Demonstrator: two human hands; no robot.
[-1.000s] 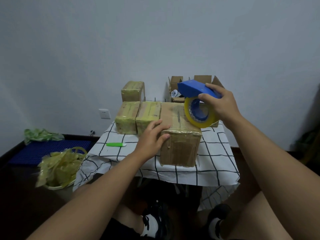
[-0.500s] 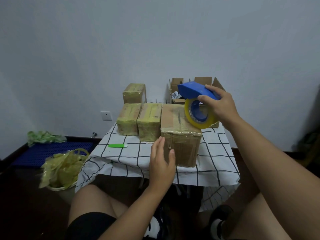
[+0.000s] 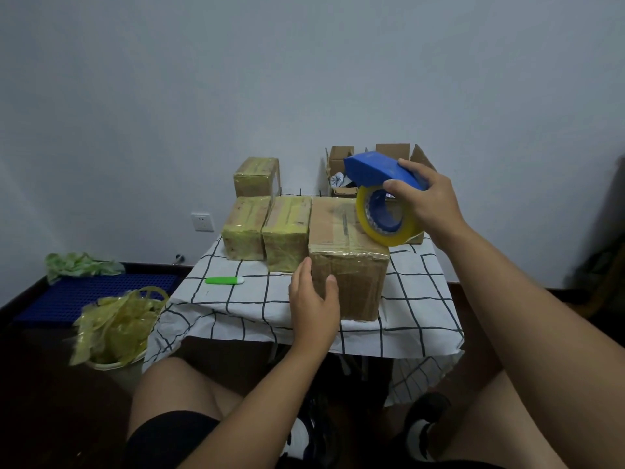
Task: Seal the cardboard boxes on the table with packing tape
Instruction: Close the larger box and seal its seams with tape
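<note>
Your right hand [image 3: 426, 202] grips the tape dispenser [image 3: 382, 198] over the big box [image 3: 345, 252] at table [image 3: 419, 299] centre, left hand [image 3: 314, 304] flat, fingers straight, vs. its front; three small boxes [image 3: 267, 228] look taped, open box [image 3: 399, 157] at back left to do.

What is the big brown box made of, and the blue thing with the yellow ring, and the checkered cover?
The big brown box looks like matte brown cardboard, with shiny clear tape glinting along its front top edge. The blue thing in the right hand seems smooth hard plastic, with an even, dull sheen. Its yellow ring looks like glossy, see-through packing tape. The checkered cover seems soft cloth: it drapes and wrinkles.
</note>
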